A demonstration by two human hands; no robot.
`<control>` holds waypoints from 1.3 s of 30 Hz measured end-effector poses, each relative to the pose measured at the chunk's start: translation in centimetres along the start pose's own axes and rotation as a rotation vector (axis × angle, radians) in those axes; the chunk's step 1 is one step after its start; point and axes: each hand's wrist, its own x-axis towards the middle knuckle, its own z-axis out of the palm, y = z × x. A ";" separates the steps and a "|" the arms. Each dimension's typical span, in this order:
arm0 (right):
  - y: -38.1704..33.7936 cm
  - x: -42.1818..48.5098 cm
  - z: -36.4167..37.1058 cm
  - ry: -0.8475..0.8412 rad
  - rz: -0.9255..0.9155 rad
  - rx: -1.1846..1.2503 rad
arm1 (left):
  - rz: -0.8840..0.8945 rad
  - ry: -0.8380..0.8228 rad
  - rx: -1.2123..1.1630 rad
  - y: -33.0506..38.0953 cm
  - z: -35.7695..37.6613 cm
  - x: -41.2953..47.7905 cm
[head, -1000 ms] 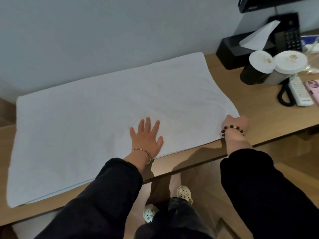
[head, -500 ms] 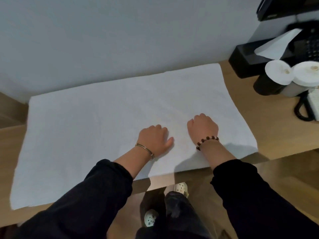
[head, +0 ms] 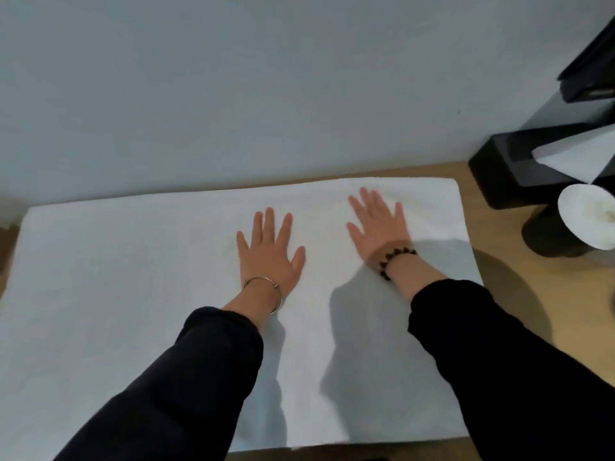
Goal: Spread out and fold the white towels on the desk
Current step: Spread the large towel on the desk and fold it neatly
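Note:
A white towel (head: 126, 294) lies spread flat across the wooden desk (head: 519, 294), its far edge close to the wall. My left hand (head: 269, 251), with a thin metal bangle on the wrist, rests flat on the towel near its middle, fingers straight and spread. My right hand (head: 379, 224), with a dark bead bracelet, lies flat on the towel's far right part, fingers straight. Neither hand holds anything. My dark sleeves cover part of the towel's near edge.
A black tissue box (head: 519, 168) with a white tissue sticking out stands at the right by the wall. A dark cup with a white lid (head: 585, 221) stands in front of it. The grey wall (head: 233, 78) rises just behind the towel.
Both hands went from curled on the towel's near part to flat and spread farther toward the wall. A second ago my right hand gripped the towel's near right corner. The camera moved closer.

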 end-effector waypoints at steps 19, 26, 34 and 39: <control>7.6 2.5 -0.8 0.167 0.306 0.113 | 0.004 0.003 -0.010 0.4 -0.3 0.5; 9.0 3.8 -3.7 0.420 0.893 0.618 | 0.000 0.018 -0.010 0.4 -0.1 0.6; 10.3 3.1 -6.5 0.160 0.967 0.932 | -0.005 0.014 -0.003 0.5 -0.3 0.5; 11.5 3.1 -8.2 -0.173 0.871 0.977 | -0.005 0.007 0.001 0.5 -0.4 0.6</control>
